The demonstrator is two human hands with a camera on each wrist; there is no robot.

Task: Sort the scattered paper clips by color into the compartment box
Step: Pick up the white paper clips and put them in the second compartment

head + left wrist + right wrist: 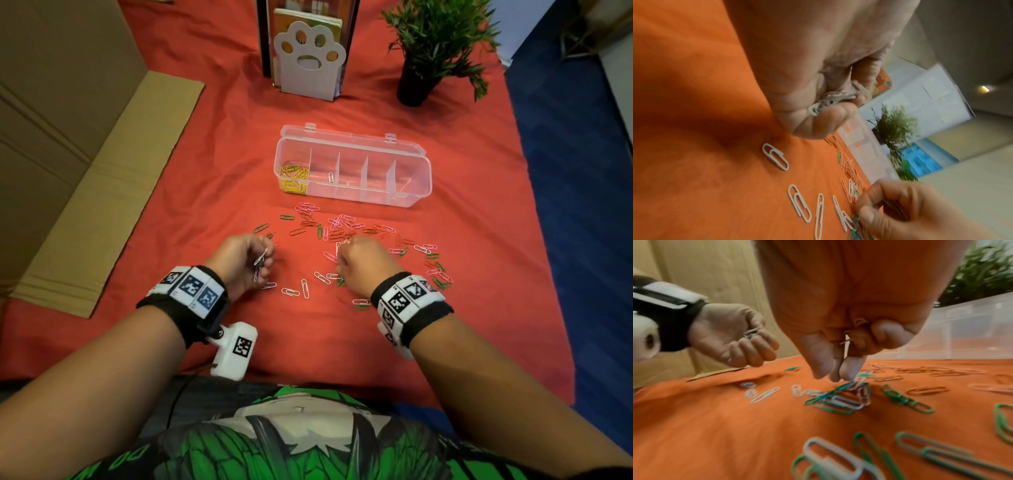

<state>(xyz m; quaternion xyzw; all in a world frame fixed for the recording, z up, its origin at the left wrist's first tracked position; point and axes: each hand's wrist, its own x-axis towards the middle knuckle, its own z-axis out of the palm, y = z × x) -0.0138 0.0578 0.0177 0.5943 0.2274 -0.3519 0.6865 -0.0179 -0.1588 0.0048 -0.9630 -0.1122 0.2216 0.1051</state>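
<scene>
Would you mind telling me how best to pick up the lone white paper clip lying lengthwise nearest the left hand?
The white paper clip lies flat, apart from its neighbours. Probably come from above and pinch across its long sides at mid-length.

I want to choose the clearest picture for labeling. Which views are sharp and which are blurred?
Head view: sharp, evenly lit, the compartment box clearly seen. Left wrist view: white clips on the cloth crisp, background smeared. Right wrist view: motion blur on the right hand and the nearest green clips.
</scene>
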